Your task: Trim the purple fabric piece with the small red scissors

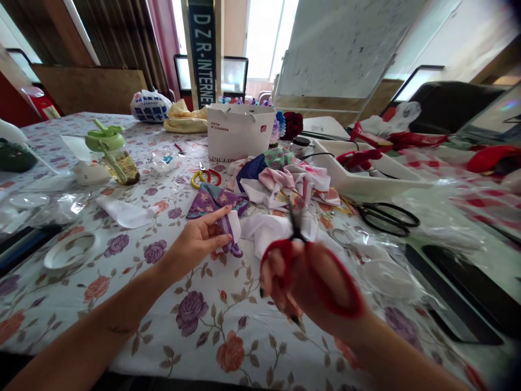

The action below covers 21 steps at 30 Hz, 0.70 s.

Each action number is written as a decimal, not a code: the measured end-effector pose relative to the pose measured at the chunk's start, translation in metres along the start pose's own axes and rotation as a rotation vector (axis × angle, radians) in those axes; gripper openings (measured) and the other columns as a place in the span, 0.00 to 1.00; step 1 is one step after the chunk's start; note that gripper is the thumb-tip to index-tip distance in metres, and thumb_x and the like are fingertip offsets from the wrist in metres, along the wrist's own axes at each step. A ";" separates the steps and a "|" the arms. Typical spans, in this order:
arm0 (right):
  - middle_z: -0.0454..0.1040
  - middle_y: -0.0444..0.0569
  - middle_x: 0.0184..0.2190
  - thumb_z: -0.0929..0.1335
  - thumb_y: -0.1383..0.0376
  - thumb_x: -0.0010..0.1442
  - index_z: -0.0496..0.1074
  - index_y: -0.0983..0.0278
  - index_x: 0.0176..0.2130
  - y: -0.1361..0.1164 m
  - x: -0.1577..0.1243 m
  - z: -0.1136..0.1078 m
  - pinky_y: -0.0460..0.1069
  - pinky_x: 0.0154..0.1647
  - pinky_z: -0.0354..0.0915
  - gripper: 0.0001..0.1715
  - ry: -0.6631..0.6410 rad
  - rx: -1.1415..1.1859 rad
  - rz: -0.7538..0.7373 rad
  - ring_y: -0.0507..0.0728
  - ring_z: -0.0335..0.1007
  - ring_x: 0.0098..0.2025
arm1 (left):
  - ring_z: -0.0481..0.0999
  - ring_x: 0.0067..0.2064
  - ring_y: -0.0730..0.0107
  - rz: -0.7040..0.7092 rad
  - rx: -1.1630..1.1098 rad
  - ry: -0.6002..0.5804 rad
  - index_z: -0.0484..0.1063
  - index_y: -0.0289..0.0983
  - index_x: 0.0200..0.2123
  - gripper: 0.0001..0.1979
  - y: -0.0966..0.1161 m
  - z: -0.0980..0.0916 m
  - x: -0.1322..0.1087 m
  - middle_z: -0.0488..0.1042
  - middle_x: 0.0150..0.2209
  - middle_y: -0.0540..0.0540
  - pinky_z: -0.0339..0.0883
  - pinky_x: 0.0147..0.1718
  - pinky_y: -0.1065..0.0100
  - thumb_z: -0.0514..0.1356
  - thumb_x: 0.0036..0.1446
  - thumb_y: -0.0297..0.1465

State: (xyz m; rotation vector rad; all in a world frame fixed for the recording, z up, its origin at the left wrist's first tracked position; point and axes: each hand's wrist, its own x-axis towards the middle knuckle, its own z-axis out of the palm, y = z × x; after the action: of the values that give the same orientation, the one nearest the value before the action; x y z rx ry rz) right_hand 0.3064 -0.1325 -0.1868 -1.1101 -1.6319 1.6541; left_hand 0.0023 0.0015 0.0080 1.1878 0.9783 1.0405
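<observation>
My left hand (205,234) pinches a small purple fabric piece (228,247) with a white patch on it, above the flowered tablecloth. My right hand (301,277) is closed around red-handled scissors (297,233), blurred by motion, their dark blades pointing away from me. Just beyond my left hand lies a folded purple and teal patterned cloth (211,201). White fabric (264,231) spreads between the two hands, partly behind the scissors. A heap of pink, white and blue cloth scraps (293,179) sits farther back.
Small scissors with yellow and red handles (205,176) lie behind the purple cloth. Black-handled scissors (386,217) rest at right, before a white tray (378,184). A tape roll (69,251) and a green-lidded bottle (112,155) stand at left. A white paper bag (240,130) is behind.
</observation>
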 end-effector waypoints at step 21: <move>0.71 0.44 0.18 0.68 0.42 0.53 0.71 0.68 0.28 -0.208 0.104 -0.006 0.39 0.06 0.51 0.31 -0.347 0.145 0.287 0.45 0.58 0.11 | 0.72 0.29 0.75 0.048 -0.041 -0.067 0.64 0.41 0.61 0.36 0.001 0.000 -0.003 0.79 0.41 0.45 0.67 0.24 0.74 0.69 0.49 0.30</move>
State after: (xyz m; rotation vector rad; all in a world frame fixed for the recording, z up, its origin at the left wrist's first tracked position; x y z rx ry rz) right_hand 0.2262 -0.0199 -0.0001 -1.0663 -1.5772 2.2177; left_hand 0.0014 -0.0008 0.0090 1.2100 0.8757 1.0476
